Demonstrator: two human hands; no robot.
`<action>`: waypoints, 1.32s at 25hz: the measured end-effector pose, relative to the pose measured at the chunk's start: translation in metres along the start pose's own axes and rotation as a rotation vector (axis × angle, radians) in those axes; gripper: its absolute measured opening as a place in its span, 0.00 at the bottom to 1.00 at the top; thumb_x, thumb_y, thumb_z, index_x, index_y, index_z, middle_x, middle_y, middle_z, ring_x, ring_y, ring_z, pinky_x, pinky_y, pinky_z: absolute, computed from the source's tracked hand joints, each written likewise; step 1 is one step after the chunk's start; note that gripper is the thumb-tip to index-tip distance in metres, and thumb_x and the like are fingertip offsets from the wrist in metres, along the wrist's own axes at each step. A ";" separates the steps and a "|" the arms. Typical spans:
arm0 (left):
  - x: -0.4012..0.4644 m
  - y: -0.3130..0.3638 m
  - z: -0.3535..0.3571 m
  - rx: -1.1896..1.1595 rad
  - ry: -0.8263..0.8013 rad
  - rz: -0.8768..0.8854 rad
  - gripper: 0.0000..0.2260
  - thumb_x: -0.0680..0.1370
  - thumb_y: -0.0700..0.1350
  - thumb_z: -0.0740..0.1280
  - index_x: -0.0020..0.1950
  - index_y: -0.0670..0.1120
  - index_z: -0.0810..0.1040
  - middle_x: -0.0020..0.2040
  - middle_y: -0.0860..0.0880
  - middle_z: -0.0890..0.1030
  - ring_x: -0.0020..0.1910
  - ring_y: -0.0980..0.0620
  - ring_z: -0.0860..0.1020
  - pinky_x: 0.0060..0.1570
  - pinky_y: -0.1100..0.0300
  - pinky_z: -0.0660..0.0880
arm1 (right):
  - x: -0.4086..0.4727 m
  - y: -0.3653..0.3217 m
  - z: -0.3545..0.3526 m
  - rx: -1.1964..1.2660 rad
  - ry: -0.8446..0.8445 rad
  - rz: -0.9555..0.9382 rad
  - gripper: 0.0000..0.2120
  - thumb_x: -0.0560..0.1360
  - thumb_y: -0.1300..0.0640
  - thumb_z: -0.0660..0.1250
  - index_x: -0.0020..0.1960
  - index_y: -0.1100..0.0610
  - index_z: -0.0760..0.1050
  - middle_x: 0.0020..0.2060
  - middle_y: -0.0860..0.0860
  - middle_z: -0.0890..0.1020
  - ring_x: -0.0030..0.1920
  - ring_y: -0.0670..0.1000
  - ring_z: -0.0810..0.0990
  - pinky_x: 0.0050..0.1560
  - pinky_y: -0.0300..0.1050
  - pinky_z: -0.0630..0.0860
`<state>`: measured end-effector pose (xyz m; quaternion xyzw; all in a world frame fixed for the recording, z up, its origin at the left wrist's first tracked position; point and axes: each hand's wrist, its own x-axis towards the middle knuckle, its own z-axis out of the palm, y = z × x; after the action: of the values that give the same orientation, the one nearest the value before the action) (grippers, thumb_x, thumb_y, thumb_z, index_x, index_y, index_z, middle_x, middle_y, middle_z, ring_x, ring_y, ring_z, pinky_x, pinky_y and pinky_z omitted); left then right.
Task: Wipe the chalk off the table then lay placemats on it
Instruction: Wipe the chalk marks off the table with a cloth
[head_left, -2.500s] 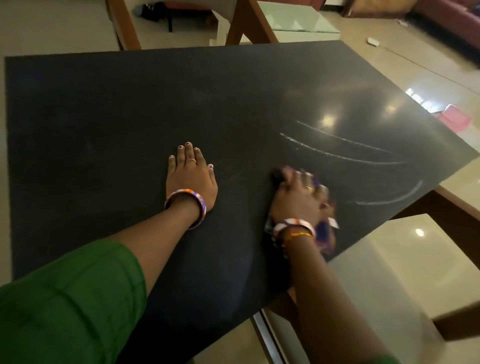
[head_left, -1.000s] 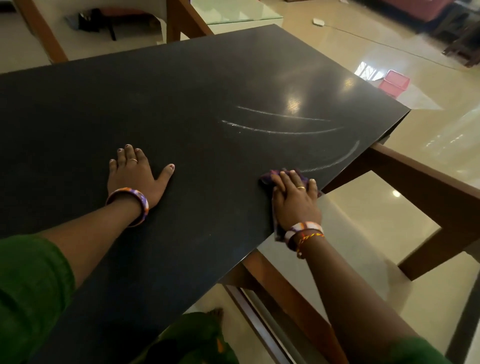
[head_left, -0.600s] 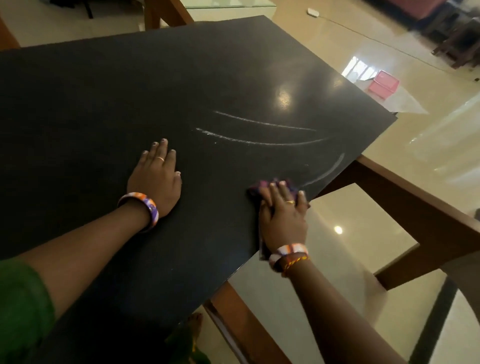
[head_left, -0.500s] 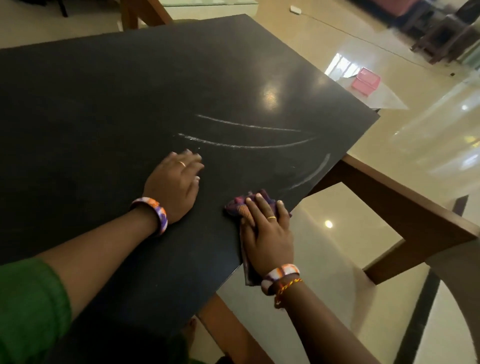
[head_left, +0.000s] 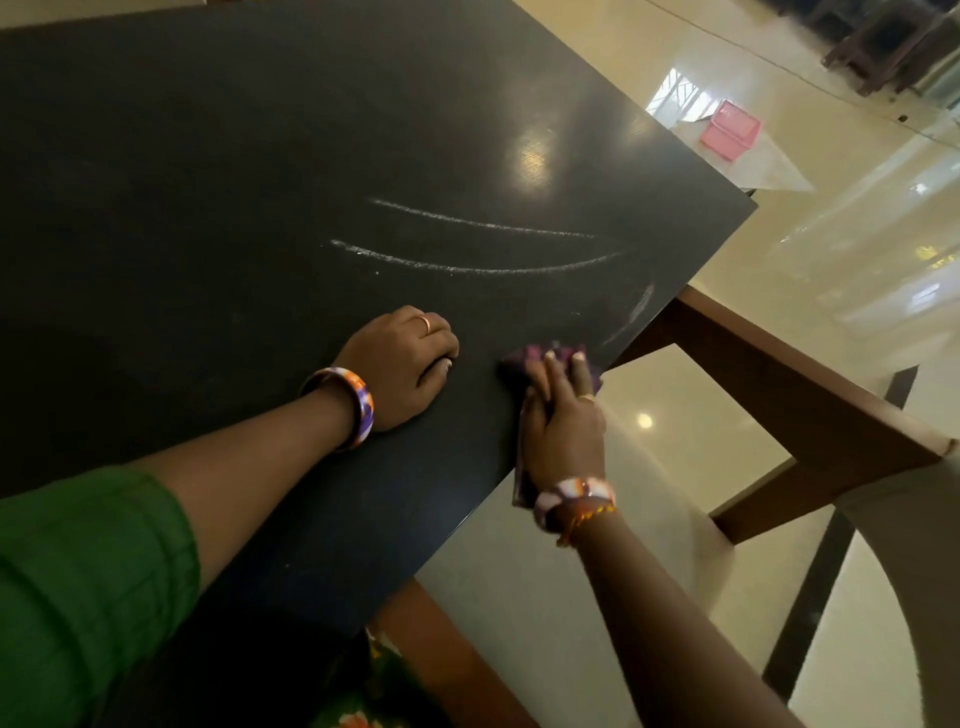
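Observation:
A black table top (head_left: 208, 156) fills the left and middle of the head view. Two long curved chalk lines (head_left: 483, 269) cross it, and a short smeared chalk stroke (head_left: 636, 312) lies near its right edge. My right hand (head_left: 563, 421) presses a purple cloth (head_left: 519, 358) flat on the table at that edge, just below the smeared stroke. My left hand (head_left: 400, 369) rests on the table beside it, fingers curled under, holding nothing. No placemats are in view.
A brown wooden frame (head_left: 779, 384) juts out below the table's right edge, over a glossy cream floor. A pink basket (head_left: 727, 130) sits on the floor at the upper right. Dark furniture (head_left: 893, 36) stands in the far right corner.
My left hand slid right toward the cloth and its fingers curled under. My right hand kept the cloth at the table's right edge, and the short chalk stroke there looks fainter. The camera shifted right.

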<state>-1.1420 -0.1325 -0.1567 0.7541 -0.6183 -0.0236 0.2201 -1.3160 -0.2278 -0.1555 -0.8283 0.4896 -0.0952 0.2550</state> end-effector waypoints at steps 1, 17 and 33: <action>-0.001 0.001 0.001 0.004 -0.005 -0.002 0.14 0.74 0.48 0.56 0.45 0.44 0.80 0.46 0.47 0.81 0.44 0.47 0.78 0.42 0.55 0.75 | -0.021 -0.001 0.003 -0.014 0.012 -0.025 0.21 0.81 0.52 0.55 0.74 0.45 0.62 0.76 0.48 0.55 0.73 0.58 0.59 0.71 0.51 0.59; -0.005 -0.001 0.000 0.160 0.109 -0.127 0.06 0.72 0.44 0.63 0.41 0.45 0.79 0.36 0.46 0.79 0.36 0.46 0.76 0.35 0.58 0.69 | -0.036 -0.014 0.012 -0.400 -0.116 -0.332 0.31 0.76 0.38 0.43 0.77 0.46 0.49 0.77 0.49 0.50 0.77 0.54 0.43 0.72 0.49 0.36; -0.034 -0.115 -0.058 0.212 0.043 -0.862 0.23 0.81 0.50 0.55 0.74 0.42 0.60 0.76 0.44 0.58 0.75 0.46 0.55 0.72 0.47 0.55 | -0.026 -0.102 0.057 -0.368 -0.226 -0.655 0.28 0.79 0.40 0.47 0.77 0.46 0.51 0.77 0.48 0.51 0.77 0.54 0.42 0.71 0.50 0.34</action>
<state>-1.0260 -0.0671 -0.1542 0.9617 -0.2417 -0.0342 0.1244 -1.2278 -0.1469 -0.1493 -0.9779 0.1769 0.0097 0.1109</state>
